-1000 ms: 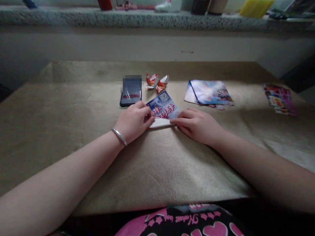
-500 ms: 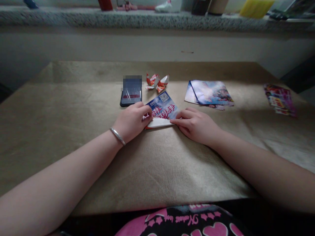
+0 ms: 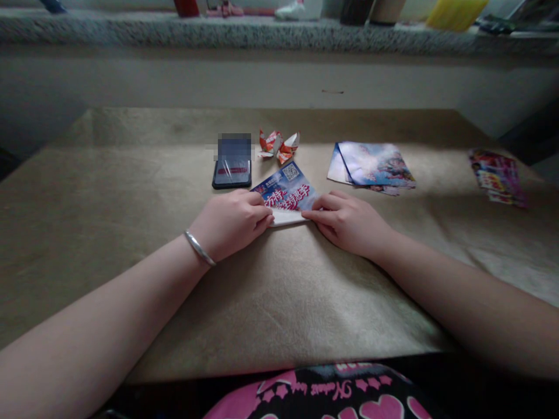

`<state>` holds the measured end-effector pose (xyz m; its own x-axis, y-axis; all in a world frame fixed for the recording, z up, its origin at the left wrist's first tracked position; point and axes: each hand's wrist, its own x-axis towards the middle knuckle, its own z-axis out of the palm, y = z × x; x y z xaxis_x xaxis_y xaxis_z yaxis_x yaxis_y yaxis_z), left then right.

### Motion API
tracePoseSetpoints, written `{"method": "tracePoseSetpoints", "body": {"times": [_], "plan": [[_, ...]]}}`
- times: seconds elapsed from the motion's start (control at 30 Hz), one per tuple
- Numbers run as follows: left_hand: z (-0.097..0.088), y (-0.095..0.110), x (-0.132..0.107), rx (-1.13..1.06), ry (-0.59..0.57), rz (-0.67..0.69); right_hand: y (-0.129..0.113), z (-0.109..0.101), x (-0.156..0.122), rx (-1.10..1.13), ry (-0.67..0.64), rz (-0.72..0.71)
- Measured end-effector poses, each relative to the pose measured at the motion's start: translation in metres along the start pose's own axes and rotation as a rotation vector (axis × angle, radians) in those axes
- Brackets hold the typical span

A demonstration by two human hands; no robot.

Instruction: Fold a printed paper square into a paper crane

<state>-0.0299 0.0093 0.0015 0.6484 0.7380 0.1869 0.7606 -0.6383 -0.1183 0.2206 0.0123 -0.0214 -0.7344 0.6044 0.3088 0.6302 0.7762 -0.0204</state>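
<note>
A partly folded paper sheet [image 3: 290, 192], blue with red and white print and a QR code, lies on the table in front of me. Its near edge is turned up in a white strip. My left hand [image 3: 238, 221], with a silver bangle at the wrist, closes on the left end of that strip. On the right end, my right hand [image 3: 345, 220] grips with thumb and fingers together. Just beyond the sheet sits a red and white origami piece [image 3: 279, 146] with pointed flaps. Left of it lies a dark phone [image 3: 233, 166].
Printed sheets [image 3: 375, 164] are stacked to the right, and pink and purple printed papers [image 3: 498, 177] lie farther right. A gold-brown cover spreads over the table [image 3: 279, 302]. Behind it, a speckled stone ledge [image 3: 262, 36] carries several items, including a yellow container [image 3: 456, 13].
My left hand has moved down along the folded edge, covering its red-orange left corner and showing more of the print. My right hand stays in place.
</note>
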Motion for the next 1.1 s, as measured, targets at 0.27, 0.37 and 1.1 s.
{"method": "tracePoseSetpoints", "body": {"times": [0.27,0.37,1.1], "plan": [[-0.002,0.003,0.001,0.003,-0.004,-0.015,-0.001,-0.001,0.000,-0.012,-0.001,-0.005],[-0.003,0.004,0.001,0.020,-0.026,-0.022,0.000,0.000,0.000,-0.007,0.006,-0.004],[0.000,0.018,0.002,0.032,-0.040,0.097,-0.006,-0.005,0.003,-0.096,-0.018,0.032]]}}
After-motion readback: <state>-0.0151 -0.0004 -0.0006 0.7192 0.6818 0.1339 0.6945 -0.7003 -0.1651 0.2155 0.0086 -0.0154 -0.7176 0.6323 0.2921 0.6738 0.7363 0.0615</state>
